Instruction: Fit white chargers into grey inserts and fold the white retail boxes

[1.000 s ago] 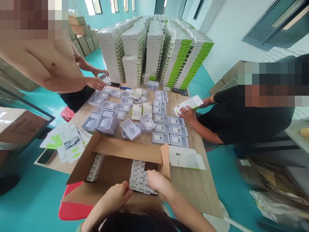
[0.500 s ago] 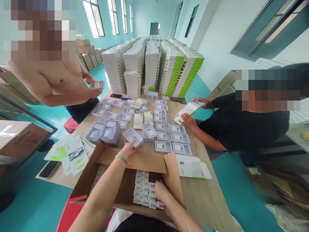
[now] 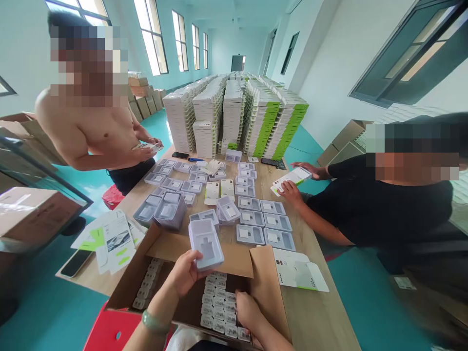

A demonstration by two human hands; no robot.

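My left hand [image 3: 187,274] is closed on the near edge of a clear plastic tray [image 3: 204,241], tilted above the carton. The tray has a moulded recess and nothing else shows in it. Below, an open cardboard carton [image 3: 265,273] holds rows of small white blocks [image 3: 218,303] with printed faces. My right hand [image 3: 249,310] reaches into it with curled fingers, against the right side of those rows; its fingertips are partly hidden. Beyond the carton, filled trays [image 3: 249,234] with small white pieces lie in rows, and a stack of nested trays [image 3: 169,209] stands to the left.
Folded printed sleeves [image 3: 302,270] lie right of the carton; leaflets [image 3: 117,236] and a phone [image 3: 76,263] lie left. Tall stacks of white boxes [image 3: 234,114] stand behind. One person's hands [image 3: 144,152] are at left; another's hands [image 3: 298,185] hold a printed sleeve at right.
My left hand has drawn back toward me, lifting one tray off the others to above the carton. My right hand stays among the white blocks. The view has tilted up a little.
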